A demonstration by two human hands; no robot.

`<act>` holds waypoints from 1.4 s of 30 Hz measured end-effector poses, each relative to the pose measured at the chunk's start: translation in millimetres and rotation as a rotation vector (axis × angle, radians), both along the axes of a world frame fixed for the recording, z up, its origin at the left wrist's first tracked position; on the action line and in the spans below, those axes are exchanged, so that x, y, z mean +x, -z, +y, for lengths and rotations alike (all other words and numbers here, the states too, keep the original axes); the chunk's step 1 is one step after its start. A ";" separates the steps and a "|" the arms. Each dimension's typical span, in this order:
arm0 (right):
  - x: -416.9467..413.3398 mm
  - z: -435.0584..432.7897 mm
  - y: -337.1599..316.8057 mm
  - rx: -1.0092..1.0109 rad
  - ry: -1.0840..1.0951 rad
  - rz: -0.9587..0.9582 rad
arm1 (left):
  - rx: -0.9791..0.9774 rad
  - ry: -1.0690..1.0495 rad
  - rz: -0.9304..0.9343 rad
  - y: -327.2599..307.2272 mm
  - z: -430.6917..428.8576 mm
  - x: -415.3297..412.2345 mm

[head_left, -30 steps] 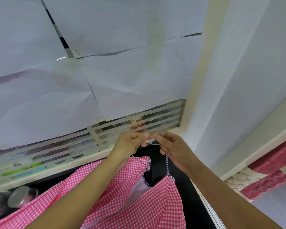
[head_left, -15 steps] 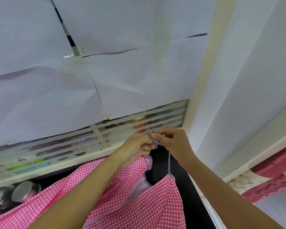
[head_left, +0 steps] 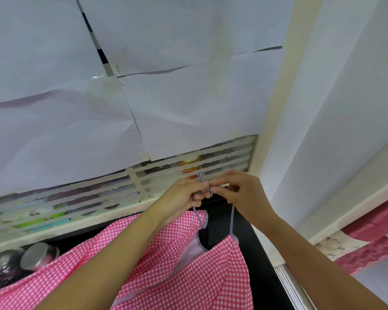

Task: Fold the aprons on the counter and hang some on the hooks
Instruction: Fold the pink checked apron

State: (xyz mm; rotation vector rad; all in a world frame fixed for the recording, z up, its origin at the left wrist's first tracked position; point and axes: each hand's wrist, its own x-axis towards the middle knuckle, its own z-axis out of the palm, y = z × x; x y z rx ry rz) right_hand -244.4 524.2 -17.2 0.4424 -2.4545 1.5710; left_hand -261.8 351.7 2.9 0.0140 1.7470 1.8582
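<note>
Above the far edge of the black counter (head_left: 259, 260), the left hand (head_left: 184, 195) and right hand (head_left: 244, 193) both pinch the striped neck strap (head_left: 232, 218) of a pink gingham apron (head_left: 166, 265) at its metal rings (head_left: 207, 193) — the cloth trails unfolded below. This apron looks neither folded nor hung yet — no hook is in view.

The apron (head_left: 222, 276) is pink-and-white gingham, its strap (head_left: 232, 218) navy-and-white striped; at twelve o'clock white paper sheets (head_left: 188, 108), beneath them a seemingly gold lid (head_left: 190, 163).
</note>
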 end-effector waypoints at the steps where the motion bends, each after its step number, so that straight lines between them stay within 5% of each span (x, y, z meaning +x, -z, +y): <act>1: 0.8 -0.6 2.0 0.041 0.028 0.085 | 0.015 -0.002 0.000 -1.4 0.5 0.4; 6: 3.2 -8.0 6.4 0.176 0.107 0.242 | 0.001 0.013 0.038 -4.7 1.2 -0.3; 10: 5.9 -7.3 1.2 -0.105 0.070 -0.171 | -0.112 -0.036 0.151 -4.1 -0.2 0.1; 14: 7.1 -8.1 1.1 -0.233 0.005 -0.296 | -0.147 -0.073 0.203 -0.3 0.7 3.2; 21: 5.3 -4.1 1.4 0.098 0.005 -0.063 | -0.146 -0.058 0.201 2.9 -2.2 1.2; 32: 17.8 -12.4 3.7 0.022 0.121 0.120 | -0.195 -0.074 0.162 9.2 -1.4 -1.8; 42: 16.1 -7.5 15.4 0.250 0.078 0.364 | 0.046 -0.125 -0.284 8.4 -2.9 -3.1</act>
